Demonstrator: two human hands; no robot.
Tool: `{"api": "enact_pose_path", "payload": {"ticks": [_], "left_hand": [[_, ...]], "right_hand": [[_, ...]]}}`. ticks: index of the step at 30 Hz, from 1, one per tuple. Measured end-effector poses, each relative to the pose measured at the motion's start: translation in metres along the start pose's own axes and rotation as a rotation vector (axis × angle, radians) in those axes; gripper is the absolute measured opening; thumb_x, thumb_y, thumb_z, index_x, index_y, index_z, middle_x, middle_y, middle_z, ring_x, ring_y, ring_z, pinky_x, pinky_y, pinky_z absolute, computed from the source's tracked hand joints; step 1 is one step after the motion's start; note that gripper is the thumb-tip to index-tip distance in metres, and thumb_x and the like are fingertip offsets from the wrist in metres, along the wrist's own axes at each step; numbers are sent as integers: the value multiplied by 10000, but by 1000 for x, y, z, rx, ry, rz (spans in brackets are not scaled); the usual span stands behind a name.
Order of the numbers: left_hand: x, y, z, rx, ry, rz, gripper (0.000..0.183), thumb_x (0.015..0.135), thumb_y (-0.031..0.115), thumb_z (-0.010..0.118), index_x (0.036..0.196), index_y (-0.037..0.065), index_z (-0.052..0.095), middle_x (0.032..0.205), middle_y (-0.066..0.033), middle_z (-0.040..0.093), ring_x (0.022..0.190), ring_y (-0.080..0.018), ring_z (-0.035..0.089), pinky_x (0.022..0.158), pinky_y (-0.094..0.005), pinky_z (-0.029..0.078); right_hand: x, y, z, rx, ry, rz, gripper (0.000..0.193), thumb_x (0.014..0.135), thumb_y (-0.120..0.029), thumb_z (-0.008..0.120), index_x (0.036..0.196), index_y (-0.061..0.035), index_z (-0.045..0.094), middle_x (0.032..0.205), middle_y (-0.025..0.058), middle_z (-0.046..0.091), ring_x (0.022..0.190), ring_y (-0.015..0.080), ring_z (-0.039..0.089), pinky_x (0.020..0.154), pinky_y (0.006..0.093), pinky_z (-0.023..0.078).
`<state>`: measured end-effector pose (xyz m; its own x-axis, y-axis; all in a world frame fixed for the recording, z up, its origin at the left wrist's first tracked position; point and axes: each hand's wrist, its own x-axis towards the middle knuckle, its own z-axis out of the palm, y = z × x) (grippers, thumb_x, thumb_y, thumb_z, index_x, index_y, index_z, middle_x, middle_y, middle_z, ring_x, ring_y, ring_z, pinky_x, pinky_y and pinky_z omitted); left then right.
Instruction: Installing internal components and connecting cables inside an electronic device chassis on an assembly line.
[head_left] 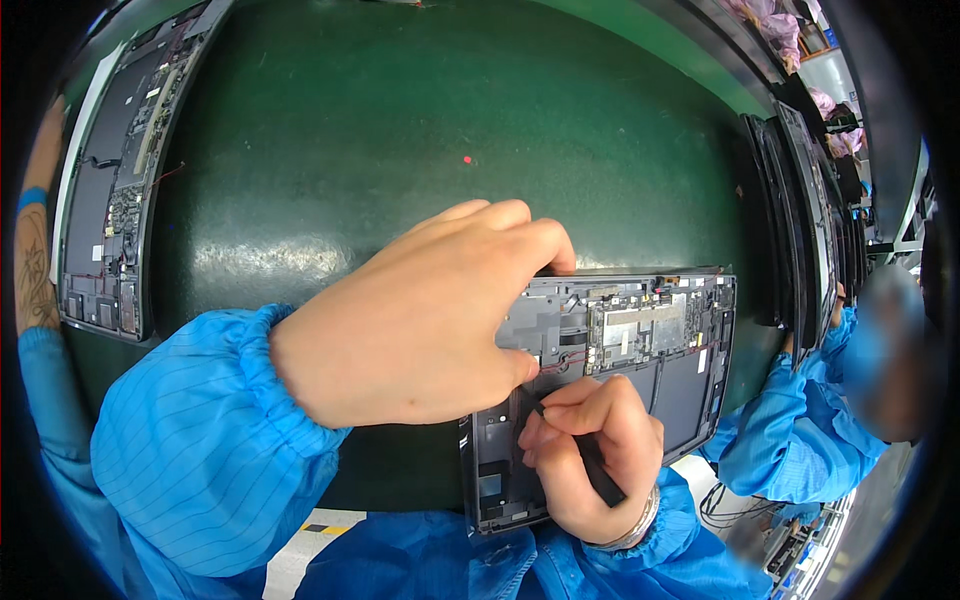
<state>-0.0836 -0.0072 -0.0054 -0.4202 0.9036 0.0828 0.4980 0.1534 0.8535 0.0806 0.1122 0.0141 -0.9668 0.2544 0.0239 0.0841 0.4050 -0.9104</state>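
An opened tablet (685, 385) lies tilted in front of me, its dark inner side up, with a circuit board (640, 330), ribbon cables and thin red wires showing. My left hand (430, 310) is closed over its left part, fingers curled at the far edge and the thumb pressing near the red wire. A slim black hand tool (598, 470) is pinched in my right hand (600, 450). Its tip points into the tablet just below my left thumb; what exactly it touches is hidden by the fingers.
Another opened tablet (120, 180) rests at the far left of the green table (400, 120), beside a person's tattooed arm (36, 260). Several dark panels (790, 220) stand stacked at the right. A person in a blue sleeve (800, 430) sits there. A small red speck (467, 160) lies mid-table.
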Motion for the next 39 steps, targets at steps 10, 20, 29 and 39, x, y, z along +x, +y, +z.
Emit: {"api": "enact_pose_path", "payload": {"ticks": [10,20,29,39], "left_hand": [[-2,-1,5,13,8,49,522,712,99,734,1189,45,528,1052,-135,527,1037,-325,500,876,-386,417],[-1,0,3,39,4,54,555,722,100,734,1229,34,516,1066,-124,513,1050,-312,486,905,-385,406],[1,-1,4,32,-29,57,567,732,144,771,1237,58,529,1038,-120,507,1028,-305,477,889,-387,401],[0,-12,-20,-165,366,-89,371,853,134,704,1205,90,597,1071,-6,521,798,-76,422,691,-217,397]], "right_hand": [[-4,-4,-3,-201,4,-56,124,718,46,657,796,16,566,692,130,598,567,277,620,536,321,498],[-38,-8,-15,-226,-162,-89,138,622,65,646,698,21,540,626,149,584,458,219,573,445,289,440],[-62,26,-43,-279,28,-326,177,708,26,716,844,-25,616,713,91,644,593,227,621,554,321,474],[-76,66,-90,-638,227,-266,505,666,-293,853,1031,-73,581,1141,66,696,1178,247,577,1077,512,254]]}}
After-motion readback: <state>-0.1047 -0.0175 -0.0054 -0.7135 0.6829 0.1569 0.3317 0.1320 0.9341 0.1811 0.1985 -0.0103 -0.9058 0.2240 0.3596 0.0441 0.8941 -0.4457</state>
